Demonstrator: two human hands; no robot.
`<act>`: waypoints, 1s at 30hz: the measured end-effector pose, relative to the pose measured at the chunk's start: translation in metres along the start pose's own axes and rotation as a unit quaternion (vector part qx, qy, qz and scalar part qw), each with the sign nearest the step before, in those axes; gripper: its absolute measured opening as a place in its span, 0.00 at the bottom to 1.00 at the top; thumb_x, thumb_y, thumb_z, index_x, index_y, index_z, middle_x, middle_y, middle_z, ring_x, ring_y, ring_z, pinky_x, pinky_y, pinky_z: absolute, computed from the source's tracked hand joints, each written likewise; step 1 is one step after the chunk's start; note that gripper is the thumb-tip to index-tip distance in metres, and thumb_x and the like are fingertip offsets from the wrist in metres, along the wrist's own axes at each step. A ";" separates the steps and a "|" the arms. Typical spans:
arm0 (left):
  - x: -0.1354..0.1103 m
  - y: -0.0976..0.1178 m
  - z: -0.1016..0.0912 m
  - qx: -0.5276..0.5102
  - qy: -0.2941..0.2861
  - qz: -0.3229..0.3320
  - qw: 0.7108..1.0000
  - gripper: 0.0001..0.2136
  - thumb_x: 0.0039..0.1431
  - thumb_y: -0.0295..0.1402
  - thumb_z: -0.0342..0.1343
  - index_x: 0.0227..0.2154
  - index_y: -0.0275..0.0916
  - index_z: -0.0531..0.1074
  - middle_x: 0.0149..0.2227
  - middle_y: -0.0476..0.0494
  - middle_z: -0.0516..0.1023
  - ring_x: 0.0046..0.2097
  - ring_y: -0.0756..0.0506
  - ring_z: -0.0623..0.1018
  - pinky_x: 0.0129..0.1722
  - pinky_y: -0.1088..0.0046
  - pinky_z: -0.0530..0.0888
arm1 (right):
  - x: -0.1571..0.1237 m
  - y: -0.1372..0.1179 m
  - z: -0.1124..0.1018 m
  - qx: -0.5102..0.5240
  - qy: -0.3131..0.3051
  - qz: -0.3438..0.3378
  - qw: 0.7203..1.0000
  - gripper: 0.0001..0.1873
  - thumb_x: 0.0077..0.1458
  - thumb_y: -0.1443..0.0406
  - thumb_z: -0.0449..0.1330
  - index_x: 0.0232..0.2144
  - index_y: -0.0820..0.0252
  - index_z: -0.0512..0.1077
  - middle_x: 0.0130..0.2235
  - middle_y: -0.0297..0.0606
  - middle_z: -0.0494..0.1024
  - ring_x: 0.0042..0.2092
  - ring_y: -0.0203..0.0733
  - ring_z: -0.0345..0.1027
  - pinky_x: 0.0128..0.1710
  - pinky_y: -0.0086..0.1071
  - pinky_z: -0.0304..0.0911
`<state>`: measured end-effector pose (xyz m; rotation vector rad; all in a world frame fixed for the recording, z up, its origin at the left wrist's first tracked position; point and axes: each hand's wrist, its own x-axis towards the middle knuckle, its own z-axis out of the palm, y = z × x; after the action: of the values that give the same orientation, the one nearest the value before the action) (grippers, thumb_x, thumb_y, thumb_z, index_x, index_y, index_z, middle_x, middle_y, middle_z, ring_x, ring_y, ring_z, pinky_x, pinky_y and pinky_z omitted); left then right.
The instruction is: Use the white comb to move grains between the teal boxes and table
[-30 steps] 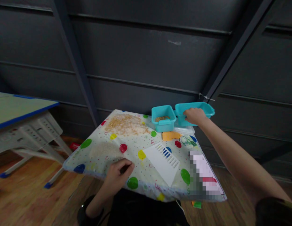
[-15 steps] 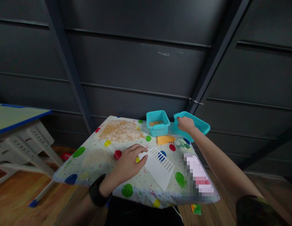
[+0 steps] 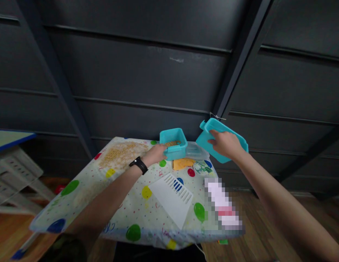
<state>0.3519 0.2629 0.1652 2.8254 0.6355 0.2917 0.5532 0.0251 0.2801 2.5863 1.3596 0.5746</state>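
My right hand is closed on the near wall of a teal plastic basket, which is tilted and raised at the table's back right. With fingers bent at its left front corner, my left hand grips another teal plastic basket. That one stands upright and holds some yellowish grains; the fingertips are partly hidden. Nearer me lies a white slotted plastic scoop, apart from both hands. A spread of yellowish grains mixed with finer pale grains covers the table's back left.
The table wears a balloon-print cover. An orange cloth, a green-and-white round packet and a clear plastic tray lie near the baskets. A blurred-out flat object is at right. A dark wall rises behind.
My left hand has left the white scoop and reached forward to the grain-holding basket. My right hand has lifted the other basket, uncovering more of the clear tray. The view has shifted right.
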 end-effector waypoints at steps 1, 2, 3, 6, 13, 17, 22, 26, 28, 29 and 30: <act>0.003 -0.002 0.002 0.006 -0.005 -0.006 1.000 0.10 0.70 0.27 0.67 0.52 0.34 0.83 0.56 0.35 0.88 0.59 0.37 0.86 0.63 0.52 0.81 | -0.006 0.002 0.000 0.002 0.006 -0.006 1.000 0.22 0.75 0.59 0.57 0.65 0.60 0.76 0.48 0.56 0.89 0.49 0.62 0.85 0.41 0.38 0.68; 0.005 -0.003 0.004 0.012 -0.007 -0.012 1.000 0.06 0.71 0.28 0.67 0.48 0.34 0.83 0.54 0.37 0.88 0.57 0.38 0.87 0.62 0.52 0.82 | -0.011 0.003 0.001 0.004 0.014 -0.012 1.000 0.22 0.75 0.59 0.57 0.64 0.60 0.77 0.47 0.56 0.89 0.48 0.61 0.85 0.40 0.38 0.67; 0.007 -0.005 0.005 0.017 -0.007 -0.016 1.000 0.04 0.73 0.29 0.66 0.46 0.35 0.83 0.52 0.39 0.89 0.55 0.39 0.87 0.60 0.51 0.83 | -0.016 0.005 0.003 0.006 0.022 -0.017 1.000 0.22 0.75 0.60 0.57 0.64 0.60 0.77 0.46 0.55 0.89 0.46 0.60 0.85 0.39 0.38 0.65; 0.017 -0.011 0.006 0.025 -0.002 -0.016 1.000 0.04 0.73 0.30 0.66 0.44 0.35 0.83 0.50 0.41 0.88 0.54 0.40 0.87 0.59 0.52 0.83 | -0.028 0.006 0.006 0.009 0.031 -0.027 0.999 0.23 0.74 0.59 0.56 0.64 0.60 0.78 0.44 0.54 0.89 0.42 0.59 0.84 0.36 0.38 0.61; 0.033 -0.030 0.003 0.026 0.012 -0.016 0.999 0.05 0.72 0.31 0.67 0.45 0.36 0.82 0.51 0.40 0.87 0.55 0.39 0.86 0.60 0.51 0.83 | -0.053 0.000 -0.002 0.002 -0.010 -0.065 0.998 0.23 0.73 0.59 0.56 0.62 0.60 0.79 0.40 0.51 0.88 0.39 0.57 0.82 0.34 0.38 0.58; 0.032 -0.042 0.003 0.000 0.012 -0.005 1.000 0.03 0.71 0.30 0.68 0.41 0.35 0.82 0.49 0.42 0.87 0.53 0.40 0.86 0.59 0.51 0.83 | -0.071 -0.005 -0.005 0.046 -0.009 -0.130 0.990 0.20 0.71 0.62 0.58 0.60 0.57 0.80 0.42 0.50 0.88 0.40 0.54 0.81 0.34 0.37 0.61; 0.022 -0.046 0.002 -0.086 0.054 0.001 0.995 0.13 0.63 0.17 0.65 0.48 0.35 0.82 0.57 0.36 0.87 0.62 0.37 0.84 0.68 0.48 0.77 | -0.095 -0.022 -0.008 0.095 0.050 -0.242 0.964 0.17 0.68 0.68 0.63 0.56 0.56 0.82 0.41 0.46 0.88 0.39 0.49 0.81 0.35 0.35 0.64; -0.014 -0.031 -0.013 -0.197 0.146 -0.011 0.969 0.29 0.60 0.13 0.55 0.64 0.32 0.76 0.75 0.26 0.73 0.77 0.37 0.70 0.80 0.53 0.63 | -0.114 -0.048 -0.018 0.112 0.119 -0.352 0.922 0.20 0.63 0.77 0.62 0.50 0.53 0.83 0.33 0.36 0.85 0.31 0.41 0.77 0.31 0.35 0.56; -0.049 -0.019 -0.021 -0.260 0.200 -0.051 0.943 0.22 0.71 0.24 0.51 0.66 0.29 0.72 0.75 0.20 0.71 0.77 0.34 0.71 0.78 0.46 0.66 | -0.121 -0.064 -0.022 0.115 0.161 -0.387 0.901 0.19 0.62 0.78 0.62 0.48 0.54 0.82 0.30 0.33 0.83 0.27 0.39 0.73 0.29 0.35 0.52; -0.071 -0.014 -0.023 -0.299 0.206 -0.068 0.929 0.22 0.77 0.34 0.47 0.66 0.29 0.70 0.71 0.19 0.75 0.70 0.33 0.79 0.72 0.45 0.75 | -0.124 -0.073 -0.024 0.114 0.180 -0.399 0.892 0.17 0.64 0.77 0.62 0.48 0.55 0.82 0.29 0.32 0.82 0.27 0.39 0.72 0.28 0.36 0.52; -0.096 -0.010 -0.025 -0.340 0.190 -0.070 0.918 0.26 0.81 0.43 0.39 0.67 0.33 0.70 0.67 0.22 0.80 0.64 0.35 0.85 0.64 0.48 0.82 | -0.127 -0.083 -0.026 0.115 0.199 -0.414 0.881 0.15 0.65 0.76 0.63 0.48 0.55 0.82 0.29 0.33 0.82 0.26 0.38 0.71 0.28 0.36 0.51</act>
<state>0.2567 0.2336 0.1725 2.0542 0.6454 0.8622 0.4154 -0.0320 0.2444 1.7562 2.5691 0.8225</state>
